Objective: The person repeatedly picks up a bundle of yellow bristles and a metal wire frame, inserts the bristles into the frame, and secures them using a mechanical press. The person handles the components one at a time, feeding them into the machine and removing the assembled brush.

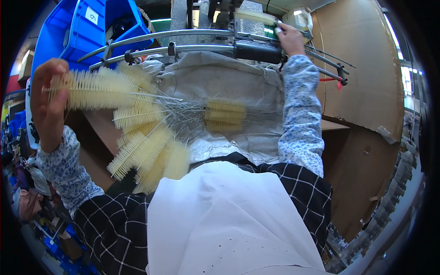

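Left hand (48, 107) grips a brush (98, 91) at 9 o'clock — a pile (149, 149) (apparently finished) beside it. Right hand (292, 40), 1 o'clock: grip unclear; remaining count can't be told.

At my two o'clock stands a tall, tan cardboard wall (362, 59), a clear scrap of plastic (387, 134) at its lower corner. Past its edge, between two and three, bright window panes (407, 82) let in white light. Darker brown cardboard (357, 183) fills my four o'clock, and a long row of grey stacked things (389, 206), too blurred to name, curves behind it. A pale light strip (160, 20) shows at eleven. Toward half past nine I see a red wall patch (17, 85); at eight, blue crates (52, 247) amid clutter.
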A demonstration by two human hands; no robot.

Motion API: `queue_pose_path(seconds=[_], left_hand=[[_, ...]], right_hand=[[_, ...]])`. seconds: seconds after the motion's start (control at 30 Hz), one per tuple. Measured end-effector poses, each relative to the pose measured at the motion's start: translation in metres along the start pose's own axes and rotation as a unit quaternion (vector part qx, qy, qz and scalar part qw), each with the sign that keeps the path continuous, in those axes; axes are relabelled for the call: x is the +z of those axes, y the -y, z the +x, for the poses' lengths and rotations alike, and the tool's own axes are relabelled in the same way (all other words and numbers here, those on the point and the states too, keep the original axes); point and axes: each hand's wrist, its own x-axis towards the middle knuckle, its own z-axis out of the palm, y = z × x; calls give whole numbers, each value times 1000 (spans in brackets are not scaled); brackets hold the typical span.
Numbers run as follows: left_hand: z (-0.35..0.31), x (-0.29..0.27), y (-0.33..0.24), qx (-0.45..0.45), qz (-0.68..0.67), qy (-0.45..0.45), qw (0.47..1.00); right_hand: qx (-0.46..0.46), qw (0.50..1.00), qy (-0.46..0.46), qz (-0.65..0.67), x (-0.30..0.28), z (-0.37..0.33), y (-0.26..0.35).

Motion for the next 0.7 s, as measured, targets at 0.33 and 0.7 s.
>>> queue_pose_path(seconds=[0.33, 0.7], left_hand=[[31, 35, 5, 8, -86, 130, 988], [41, 152, -4, -78, -235, 229, 941]], right_hand=[[-37, 982, 179, 37, -69, 4, -31], [-59, 790, 392, 467, -71, -118, 177]])
